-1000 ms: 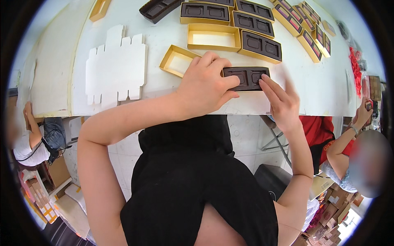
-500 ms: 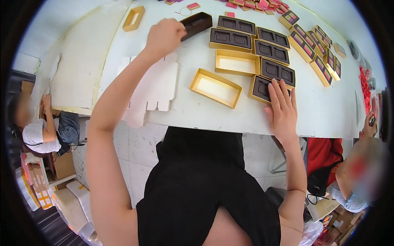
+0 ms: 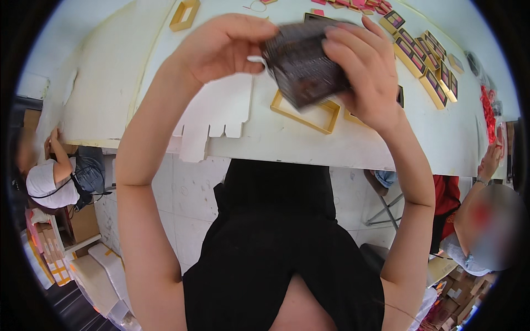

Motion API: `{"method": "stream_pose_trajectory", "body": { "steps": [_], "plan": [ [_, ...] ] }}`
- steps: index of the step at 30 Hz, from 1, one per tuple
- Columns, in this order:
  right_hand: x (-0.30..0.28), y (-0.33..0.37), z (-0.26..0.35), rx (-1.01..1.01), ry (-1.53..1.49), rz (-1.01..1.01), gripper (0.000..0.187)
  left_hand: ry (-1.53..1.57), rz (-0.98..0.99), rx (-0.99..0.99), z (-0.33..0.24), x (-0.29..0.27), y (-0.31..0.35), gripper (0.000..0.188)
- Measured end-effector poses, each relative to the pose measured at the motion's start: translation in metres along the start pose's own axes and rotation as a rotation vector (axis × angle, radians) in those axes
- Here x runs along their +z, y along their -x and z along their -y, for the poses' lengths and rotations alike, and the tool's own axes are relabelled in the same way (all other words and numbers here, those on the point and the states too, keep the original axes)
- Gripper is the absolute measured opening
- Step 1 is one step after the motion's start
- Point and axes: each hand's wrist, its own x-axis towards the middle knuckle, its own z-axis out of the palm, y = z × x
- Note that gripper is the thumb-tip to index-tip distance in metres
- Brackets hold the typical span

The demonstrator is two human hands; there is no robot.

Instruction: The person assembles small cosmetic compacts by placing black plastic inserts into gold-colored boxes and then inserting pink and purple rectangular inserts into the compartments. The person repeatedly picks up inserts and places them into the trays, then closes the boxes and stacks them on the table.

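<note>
A stack of dark plastic tray inserts (image 3: 306, 60) is up over the table between my hands, smeared by motion. My right hand (image 3: 367, 69) is closed round its right side. At the left end, my left hand (image 3: 232, 47) has its thumb and bent fingers closed on the edge. Below the stack lies an empty gold-rimmed box (image 3: 309, 118) with a white inside. My hands and the stack hide most of the gold boxes with dark inserts; a corner of one box (image 3: 353, 117) shows under my right wrist.
A white unfolded carton (image 3: 218, 107) lies left of centre. Filled gold boxes (image 3: 422, 58) stand at the right, and pink pieces (image 3: 353, 5) are scattered at the far edge. A gold frame-like box (image 3: 184, 15) is at far left. Other people sit at both sides.
My left hand has brought the dark inserts from the far left toward the centre. My right hand has left the near right box and risen to grip them.
</note>
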Motion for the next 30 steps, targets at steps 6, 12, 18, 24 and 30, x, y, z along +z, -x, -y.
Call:
{"method": "stream_pose_trajectory", "body": {
  "steps": [6, 12, 18, 24, 30],
  "plan": [
    [-0.011, 0.014, -0.007, 0.326, -0.015, 0.46, 0.061, -1.141, -0.555, 0.056, 0.028, -0.079, -0.01, 0.03],
    [0.004, 0.042, -0.025, 0.298, 0.234, 0.756, 0.063, -1.243, -0.437, 0.489, 0.065, -0.011, -0.037, 0.048],
    [0.039, 0.066, -0.013, 0.42, -0.119, 0.597, 0.058, -1.158, -0.086, 0.367, 0.09, 0.025, -0.05, 0.064],
    [0.009, 0.049, -0.014, 0.6, -0.198, 0.559, 0.034, -1.308, -0.071, 0.182, 0.081, 0.024, -0.05, 0.065],
    [0.001, 0.057, -0.011, 0.557, -0.156, 0.675, 0.023, -1.32, -0.104, 0.266, 0.092, 0.023, -0.051, 0.064]
  ]
}}
